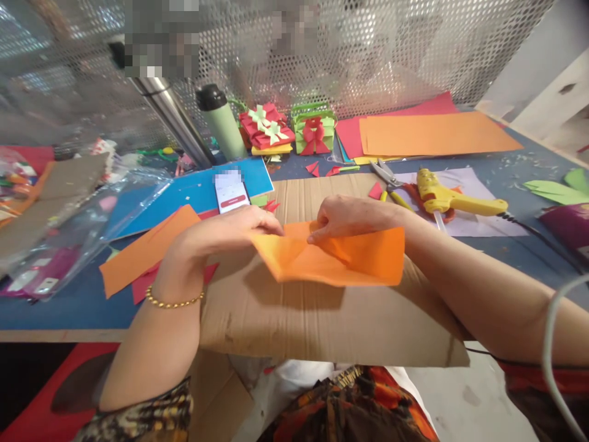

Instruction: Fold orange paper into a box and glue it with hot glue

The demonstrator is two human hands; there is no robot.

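Lettering on the phone point(234, 200), a pale line on a red button, is too small to read, as are white labels on the purple packet point(53, 270) at left. Orange paper point(322, 270) is raised over the brown cardboard point(285, 331), throwing a shadow beneath; it is plain, bright and bent into a shallow trough, angled at the left, with a broad flap standing at the right. The right hand point(345, 216) is nearly closed, pinching the paper between thumb and bent fingers. The left hand point(251, 222) is half curled at the paper's far left, fingertips partly hidden; whether it grips, I cannot tell.
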